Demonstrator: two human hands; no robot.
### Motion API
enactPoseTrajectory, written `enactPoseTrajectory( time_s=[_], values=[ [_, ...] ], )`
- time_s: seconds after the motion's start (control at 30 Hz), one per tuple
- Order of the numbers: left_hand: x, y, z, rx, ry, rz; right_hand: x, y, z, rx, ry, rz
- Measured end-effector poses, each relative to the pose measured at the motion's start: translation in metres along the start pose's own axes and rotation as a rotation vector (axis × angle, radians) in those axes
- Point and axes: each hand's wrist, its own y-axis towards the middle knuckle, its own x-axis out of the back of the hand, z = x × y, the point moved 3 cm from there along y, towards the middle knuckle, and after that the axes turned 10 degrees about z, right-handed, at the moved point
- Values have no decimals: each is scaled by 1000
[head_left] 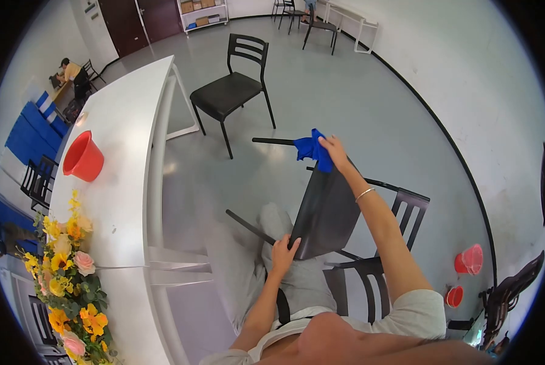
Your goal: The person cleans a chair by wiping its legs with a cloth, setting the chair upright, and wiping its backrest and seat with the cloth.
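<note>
A black chair (328,214) is tipped over in front of my lap, its seat on edge and its legs pointing left. My right hand (334,151) is closed on a blue cloth (313,149), which is wrapped around the upper leg where it meets the seat. Lower down, my left hand (283,254) grips the seat's edge beside the lower leg (248,225). The tipped chair's slatted backrest (411,210) extends to the right, partly behind my right forearm.
To the left, a long white table (123,134) carries a red bucket (85,157) and a flower arrangement (72,277). Another black chair (230,94) stands ahead. Two red buckets (469,260) sit by the right wall. A person (73,74) bends over a desk far left.
</note>
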Motion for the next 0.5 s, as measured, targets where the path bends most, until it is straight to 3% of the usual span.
enactPoseTrajectory(
  time_s=[0.03,0.07,0.2,0.23,0.33,0.5],
  values=[
    [0,0,1,4,-35,-8,8,-13,31,2,-55,207],
    [1,0,0,11,-42,-1,3,-26,42,-7,-59,213],
    [3,-3,-2,17,-63,-19,-35,-83,71,362,-321,37],
    [3,-1,-2,13,-71,17,-39,-90,74,464,-474,209],
    [7,0,-6,16,-76,77,-31,-96,88,466,-331,150],
    [8,1,-4,-6,-113,112,-38,-91,88,479,-410,179]
  ],
)
